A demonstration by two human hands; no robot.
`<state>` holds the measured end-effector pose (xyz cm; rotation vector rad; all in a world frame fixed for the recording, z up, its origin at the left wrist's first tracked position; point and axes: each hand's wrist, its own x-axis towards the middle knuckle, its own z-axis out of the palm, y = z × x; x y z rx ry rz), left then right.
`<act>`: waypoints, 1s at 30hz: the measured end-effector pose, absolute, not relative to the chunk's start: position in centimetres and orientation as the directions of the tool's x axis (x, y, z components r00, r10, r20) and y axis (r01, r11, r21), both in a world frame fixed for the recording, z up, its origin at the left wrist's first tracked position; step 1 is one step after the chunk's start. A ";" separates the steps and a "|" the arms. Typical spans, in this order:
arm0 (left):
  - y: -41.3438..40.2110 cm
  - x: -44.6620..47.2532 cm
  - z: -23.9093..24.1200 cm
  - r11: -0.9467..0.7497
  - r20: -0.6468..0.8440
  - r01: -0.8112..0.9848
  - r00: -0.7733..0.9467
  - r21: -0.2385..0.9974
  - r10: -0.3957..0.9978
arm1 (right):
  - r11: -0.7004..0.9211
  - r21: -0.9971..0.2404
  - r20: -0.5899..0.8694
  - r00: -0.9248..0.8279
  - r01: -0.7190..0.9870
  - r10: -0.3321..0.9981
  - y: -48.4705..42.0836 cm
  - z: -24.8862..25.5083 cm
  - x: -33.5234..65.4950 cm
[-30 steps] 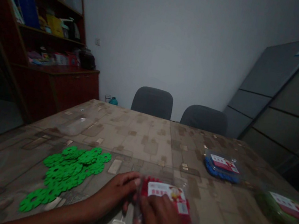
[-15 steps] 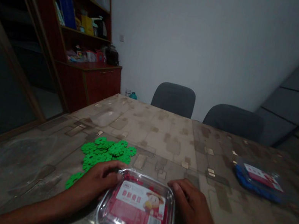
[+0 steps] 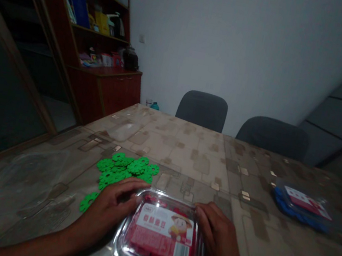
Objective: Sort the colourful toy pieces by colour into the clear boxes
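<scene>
A clear plastic box (image 3: 161,236) with a white-and-red label and red pieces inside sits at the table's near edge, lid on. My left hand (image 3: 114,202) grips its far left corner, thumb along the rim and fingers bent around the side. On the opposite side, my right hand (image 3: 220,231) holds the far right corner, its thumb and fingers against the rim. Just beyond my left hand lies a loose heap of green flower-shaped discs (image 3: 127,166), with some apart near my wrist.
A similar clear box (image 3: 304,206) with blue pieces stands at the right of the patterned table (image 3: 193,149). Crumpled clear plastic (image 3: 25,182) lies at the left. Two grey chairs (image 3: 202,109) line the far edge. A red shelf cabinet (image 3: 105,85) stands back left.
My right hand has come in against the box's side, where a small gap showed before. The view has shifted slightly; the box stays between my hands.
</scene>
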<state>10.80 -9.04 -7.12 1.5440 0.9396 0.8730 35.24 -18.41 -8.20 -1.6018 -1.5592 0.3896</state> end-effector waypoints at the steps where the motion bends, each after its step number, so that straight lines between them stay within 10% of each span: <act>1: -9.1 10.8 -7.3 -0.104 0.050 0.108 0.414 0.989 0.909 | 0.140 -0.728 0.334 0.169 0.671 0.927 -18.4 -8.1 35.4; 12: -9.0 11.2 -9.3 0.308 -0.191 -0.101 0.595 0.946 0.781 | 0.078 -0.764 0.244 0.175 0.640 0.954 -17.6 -8.6 37.2; 30: -8.9 11.3 -7.4 -0.121 0.011 0.194 0.489 0.973 0.872 | 0.189 -0.652 0.323 0.044 0.734 0.945 -17.2 -7.5 36.8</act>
